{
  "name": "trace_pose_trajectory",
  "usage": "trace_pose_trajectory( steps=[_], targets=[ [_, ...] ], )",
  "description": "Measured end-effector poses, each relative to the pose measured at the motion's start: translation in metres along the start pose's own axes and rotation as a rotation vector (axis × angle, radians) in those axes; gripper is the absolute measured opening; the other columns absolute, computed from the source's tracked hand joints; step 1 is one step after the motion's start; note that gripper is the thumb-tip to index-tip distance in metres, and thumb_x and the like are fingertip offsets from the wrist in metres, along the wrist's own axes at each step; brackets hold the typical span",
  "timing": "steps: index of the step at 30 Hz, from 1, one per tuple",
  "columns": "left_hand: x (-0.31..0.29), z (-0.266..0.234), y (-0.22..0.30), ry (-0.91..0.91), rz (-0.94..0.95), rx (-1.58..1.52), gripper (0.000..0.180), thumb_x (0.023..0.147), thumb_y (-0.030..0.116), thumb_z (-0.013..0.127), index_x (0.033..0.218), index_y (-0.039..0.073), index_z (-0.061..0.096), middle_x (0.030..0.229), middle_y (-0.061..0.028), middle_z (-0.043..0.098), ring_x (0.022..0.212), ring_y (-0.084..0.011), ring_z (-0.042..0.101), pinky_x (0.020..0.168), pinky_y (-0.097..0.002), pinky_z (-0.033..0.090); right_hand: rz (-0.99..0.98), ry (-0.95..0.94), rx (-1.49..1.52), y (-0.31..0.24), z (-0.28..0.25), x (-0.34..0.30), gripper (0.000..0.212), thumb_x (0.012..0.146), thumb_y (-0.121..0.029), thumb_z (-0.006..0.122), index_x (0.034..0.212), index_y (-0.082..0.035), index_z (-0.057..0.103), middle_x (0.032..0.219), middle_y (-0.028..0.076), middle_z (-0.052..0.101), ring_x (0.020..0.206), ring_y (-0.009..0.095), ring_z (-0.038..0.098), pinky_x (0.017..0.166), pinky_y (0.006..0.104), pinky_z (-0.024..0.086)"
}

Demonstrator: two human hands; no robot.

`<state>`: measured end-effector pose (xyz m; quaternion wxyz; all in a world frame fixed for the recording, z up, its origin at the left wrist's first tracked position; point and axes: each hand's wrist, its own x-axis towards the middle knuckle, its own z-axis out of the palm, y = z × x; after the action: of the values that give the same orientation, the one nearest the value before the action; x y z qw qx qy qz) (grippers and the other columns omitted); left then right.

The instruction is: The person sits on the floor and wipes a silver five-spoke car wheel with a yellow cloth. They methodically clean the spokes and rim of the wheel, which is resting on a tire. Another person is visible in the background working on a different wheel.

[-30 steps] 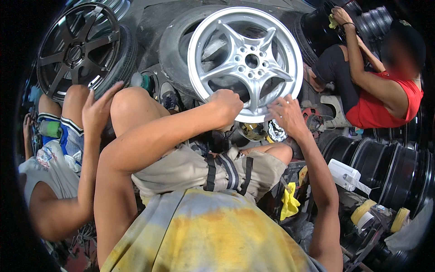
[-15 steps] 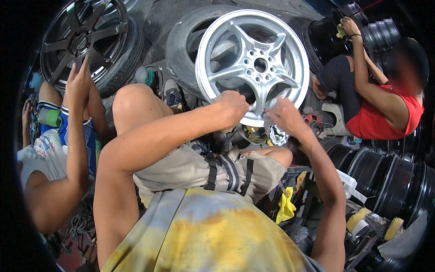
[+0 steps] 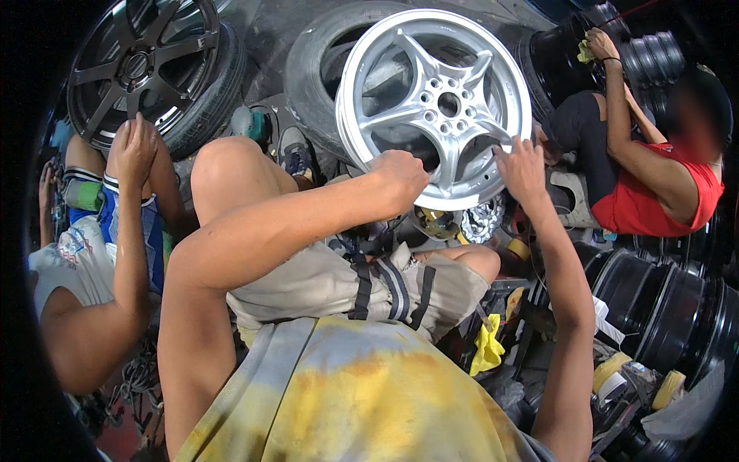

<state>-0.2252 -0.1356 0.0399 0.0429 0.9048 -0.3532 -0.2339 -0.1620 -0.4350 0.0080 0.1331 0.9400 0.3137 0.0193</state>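
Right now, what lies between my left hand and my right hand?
In the head view, between your left hand and your right hand lies the lower part of the silver wheel: one spoke and some rim.

Bright light, probably from overhead. Silver wheel (image 3: 448, 145) shines brightest; streaked highlights on black wheel barrels (image 3: 663, 308) at right. Lower left dim, detail sunk in shadow. Fisheye curve toward edges, corners black. Middle sharp; co-worker's head (image 3: 699, 104) blurred.

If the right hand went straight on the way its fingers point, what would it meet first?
The right hand would probably meet the silver alloy wheel first, at its rim; whether they touch now is unclear.
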Motion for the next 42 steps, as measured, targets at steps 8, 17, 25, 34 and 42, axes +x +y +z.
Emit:
trace_pose_trajectory(
  steps=[8, 17, 25, 34, 42],
  targets=[
    [0.002, 0.01, 0.005, 0.038, -0.013, 0.039, 0.016, 0.075, 0.011, 0.075, 0.09, 0.008, 0.079, 0.091, -0.0099, 0.077, 0.089, -0.028, 0.075, 0.069, -0.0426, 0.061, -0.11, -0.203, 0.459, -0.03, -0.035, -0.022, 0.024, 0.094, -0.025, 0.064, 0.106, -0.011, 0.079, 0.092, 0.018, 0.06, 0.093, 0.03, 0.062, 0.075, 0.0422, 0.047],
    [0.009, 0.01, 0.015, -0.015, -0.074, 0.058, 0.026, 0.072, 0.013, 0.08, 0.098, 0.01, 0.08, 0.098, -0.0061, 0.077, 0.093, -0.0278, 0.075, 0.069, -0.0519, 0.062, 0.017, -0.119, 0.158, -0.033, -0.024, -0.027, 0.025, 0.093, -0.028, 0.062, 0.102, -0.011, 0.079, 0.093, 0.013, 0.061, 0.092, 0.029, 0.06, 0.069, 0.0433, 0.043],
    [0.004, 0.005, 0.016, -0.026, -0.055, 0.086, 0.026, 0.073, 0.015, 0.08, 0.098, 0.009, 0.08, 0.1, -0.0068, 0.077, 0.095, -0.0288, 0.075, 0.07, -0.0523, 0.062, -0.041, -0.142, 0.3, -0.042, -0.043, -0.029, 0.019, 0.089, -0.021, 0.068, 0.092, -0.005, 0.078, 0.1, 0.018, 0.061, 0.09, 0.036, 0.059, 0.077, 0.0463, 0.046],
    [0.007, 0.007, 0.016, -0.027, -0.084, 0.068, 0.028, 0.071, 0.016, 0.082, 0.099, 0.011, 0.08, 0.098, -0.0041, 0.077, 0.093, -0.0266, 0.074, 0.063, -0.0515, 0.061, -0.029, -0.083, 0.153, -0.044, -0.042, -0.026, 0.021, 0.089, -0.025, 0.068, 0.083, -0.007, 0.077, 0.1, 0.015, 0.059, 0.097, 0.03, 0.059, 0.077, 0.0467, 0.04],
    [0.009, 0.013, 0.014, -0.006, -0.084, 0.064, 0.028, 0.073, 0.015, 0.081, 0.1, 0.011, 0.08, 0.099, -0.0045, 0.077, 0.094, -0.0269, 0.074, 0.065, -0.0509, 0.061, -0.043, -0.156, 0.651, -0.051, -0.037, -0.035, 0.022, 0.09, -0.026, 0.068, 0.096, -0.008, 0.08, 0.089, 0.016, 0.06, 0.079, 0.031, 0.062, 0.072, 0.0453, 0.044]
  ],
)
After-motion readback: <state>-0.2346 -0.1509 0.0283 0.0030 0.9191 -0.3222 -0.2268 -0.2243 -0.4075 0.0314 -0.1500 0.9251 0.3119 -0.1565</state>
